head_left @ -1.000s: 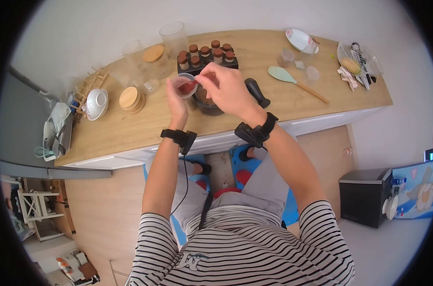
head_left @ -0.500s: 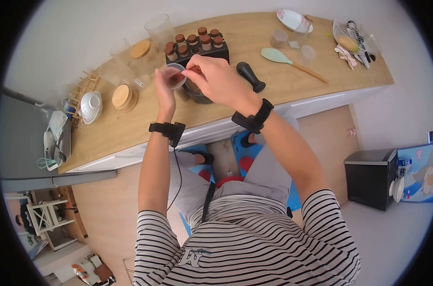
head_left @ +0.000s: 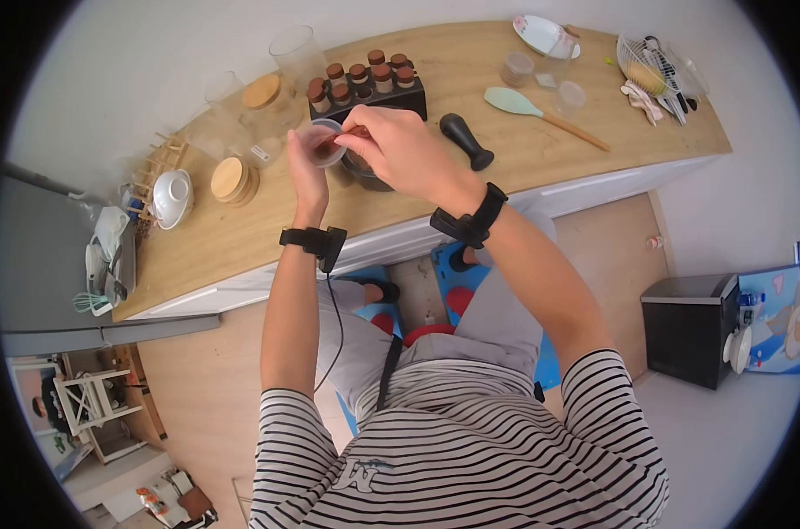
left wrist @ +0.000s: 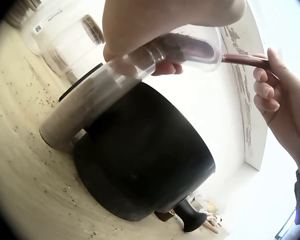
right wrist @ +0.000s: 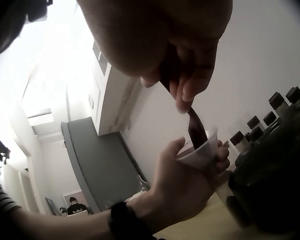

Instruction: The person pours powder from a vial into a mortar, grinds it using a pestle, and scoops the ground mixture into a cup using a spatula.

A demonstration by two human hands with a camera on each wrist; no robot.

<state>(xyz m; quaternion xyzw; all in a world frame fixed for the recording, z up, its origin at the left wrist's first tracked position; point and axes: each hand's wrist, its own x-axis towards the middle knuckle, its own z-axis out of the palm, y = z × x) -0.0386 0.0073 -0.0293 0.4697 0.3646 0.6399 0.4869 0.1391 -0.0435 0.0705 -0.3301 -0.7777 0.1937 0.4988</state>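
My left hand [head_left: 306, 176] holds a small clear plastic cup [head_left: 327, 152] at the counter's middle. In the left wrist view, the cup sits at the top of a clear tube [left wrist: 85, 107] containing brown powder, with my fingers around the upper end. My right hand [head_left: 401, 152] pinches the handle of a reddish-brown spoon [left wrist: 242, 60]. The spoon's bowl dips inside the cup, as the right wrist view shows. Right beside the tube stands a wide black container [left wrist: 140, 150], partly hidden beneath my right hand in the head view.
Behind the hands, a black rack [head_left: 409, 99] holds several brown-capped vials. A black-handled tool [head_left: 466, 141] and a green spatula [head_left: 514, 102] lie to the right. Wooden-lidded jars [head_left: 234, 182] and a white bowl [head_left: 172, 198] stand left. Brown specks dot the counter [left wrist: 30, 165].
The head view has shifted, moving the counter up in it. The spoon's bowl, seen plainly at the cup's mouth a second ago, is now less visible. Both hands keep their holds.
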